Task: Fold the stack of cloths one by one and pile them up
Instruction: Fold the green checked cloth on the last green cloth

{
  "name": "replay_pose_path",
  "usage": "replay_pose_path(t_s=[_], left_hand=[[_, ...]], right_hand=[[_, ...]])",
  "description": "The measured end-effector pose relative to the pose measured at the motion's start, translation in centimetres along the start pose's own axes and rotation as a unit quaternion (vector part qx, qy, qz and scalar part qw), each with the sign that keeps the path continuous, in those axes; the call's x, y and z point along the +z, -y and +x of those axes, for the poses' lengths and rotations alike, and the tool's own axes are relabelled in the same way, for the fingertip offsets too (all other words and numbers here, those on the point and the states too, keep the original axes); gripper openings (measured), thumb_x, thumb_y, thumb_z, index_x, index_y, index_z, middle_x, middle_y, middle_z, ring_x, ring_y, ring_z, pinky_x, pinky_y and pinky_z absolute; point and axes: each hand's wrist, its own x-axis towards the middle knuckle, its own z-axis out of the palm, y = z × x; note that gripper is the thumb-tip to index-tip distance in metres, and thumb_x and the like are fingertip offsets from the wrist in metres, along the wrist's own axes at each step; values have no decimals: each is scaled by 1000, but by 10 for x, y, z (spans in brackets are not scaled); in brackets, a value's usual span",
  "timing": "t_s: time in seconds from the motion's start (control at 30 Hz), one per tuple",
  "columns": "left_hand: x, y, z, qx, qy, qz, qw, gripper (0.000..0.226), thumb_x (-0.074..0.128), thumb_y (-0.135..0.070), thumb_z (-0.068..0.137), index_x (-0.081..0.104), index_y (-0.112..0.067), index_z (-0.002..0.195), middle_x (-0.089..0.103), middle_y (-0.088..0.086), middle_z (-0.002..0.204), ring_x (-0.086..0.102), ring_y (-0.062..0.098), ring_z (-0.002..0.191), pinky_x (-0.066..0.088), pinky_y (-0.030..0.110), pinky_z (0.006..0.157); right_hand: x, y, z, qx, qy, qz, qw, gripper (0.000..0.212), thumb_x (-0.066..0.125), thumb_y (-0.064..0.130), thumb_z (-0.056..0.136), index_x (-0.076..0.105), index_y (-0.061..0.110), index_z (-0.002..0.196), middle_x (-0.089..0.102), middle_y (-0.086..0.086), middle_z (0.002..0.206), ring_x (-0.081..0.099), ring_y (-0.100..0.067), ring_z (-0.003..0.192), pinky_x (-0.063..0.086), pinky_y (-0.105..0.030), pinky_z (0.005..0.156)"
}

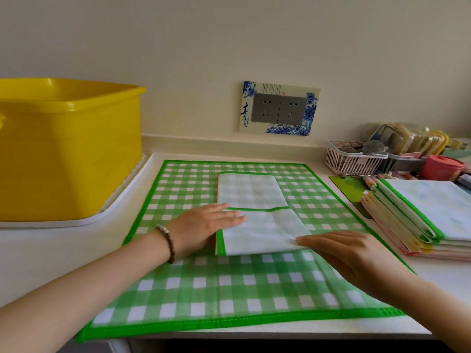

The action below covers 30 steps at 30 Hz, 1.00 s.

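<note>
A large green checked cloth (pixel 229 284) lies spread flat on the counter. On it lies a smaller green-edged cloth, pale side up: a far piece (pixel 249 189) and a near folded piece (pixel 262 233). My left hand (pixel 206 222) lies flat with straight fingers on the near piece's left edge. My right hand (pixel 349 253) has its fingertips at that piece's right front corner; whether it pinches the corner is not visible. A pile of folded cloths (pixel 420 220) sits at the right.
A big yellow tub (pixel 68 149) stands on a white tray (pixel 122 194) at the left. A white basket (pixel 354 161), a red lidded pot (pixel 441 168) and food containers crowd the back right. A wall socket (pixel 279 109) is straight ahead.
</note>
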Motion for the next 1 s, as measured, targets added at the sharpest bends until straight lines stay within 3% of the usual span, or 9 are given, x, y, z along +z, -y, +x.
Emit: replay_pose_path(t_s=[0.13,0.27,0.33,0.43,0.5,0.57,0.7,0.9,1.0], left_hand=[[2,-12,-7,-5,52,-21,998,87,27,20,84,3,-37,146,6,-18,155,-4,-4,137,-7,7,106],[1,-16,-17,6,83,-19,996,92,28,19,84,-4,-50,134,1,-22,154,-11,-1,138,8,13,111],[-2,-22,-21,16,103,-11,995,92,27,17,84,-2,-54,135,-3,-25,153,-17,2,138,16,20,113],[-5,-26,-25,31,122,-12,992,87,27,9,87,-1,-58,135,-5,-27,153,-22,4,136,19,21,112],[-4,-25,-27,37,125,-31,991,64,20,-18,90,-3,-63,130,-5,-28,152,-21,3,136,11,19,113],[-4,-23,-28,32,133,-44,990,54,19,-42,87,-2,-65,132,-6,-30,150,-19,-2,136,-3,15,109],[0,-18,-30,-1,135,-45,990,76,44,-14,93,1,-53,142,-7,-28,152,-12,-9,136,-12,12,106],[0,-9,-20,-73,24,-141,987,47,50,-31,94,38,-36,139,35,-25,138,27,-15,120,12,-4,98],[1,-9,-13,-138,-26,-230,963,28,54,-27,92,61,-26,120,60,-16,115,50,-17,93,40,1,83]], right_hand=[[3,-2,-7,-14,-50,-24,998,32,52,32,92,63,20,120,67,11,114,65,-6,99,52,-22,85],[8,-18,-5,61,67,-22,996,63,59,51,80,36,42,138,40,21,143,43,-1,127,40,-27,103],[13,-25,2,98,145,-1,985,75,63,30,81,22,54,139,19,29,150,20,5,138,23,-24,113],[24,-31,13,118,210,22,970,100,44,-13,75,11,61,135,4,34,149,-5,14,138,1,-15,115],[31,-32,18,109,212,44,970,93,38,-12,82,15,60,136,7,34,150,-3,12,139,1,-15,115],[34,-32,18,107,220,74,967,71,40,7,93,20,59,137,12,33,150,3,12,139,5,-16,114],[36,-36,14,109,213,85,967,59,44,22,96,23,61,136,16,35,148,9,15,137,9,-14,114],[42,-43,23,197,135,184,953,53,57,12,91,46,55,120,46,33,130,41,18,120,32,-14,108],[42,-45,32,274,69,264,922,33,66,13,85,60,42,100,65,23,103,62,7,93,51,-15,83]])
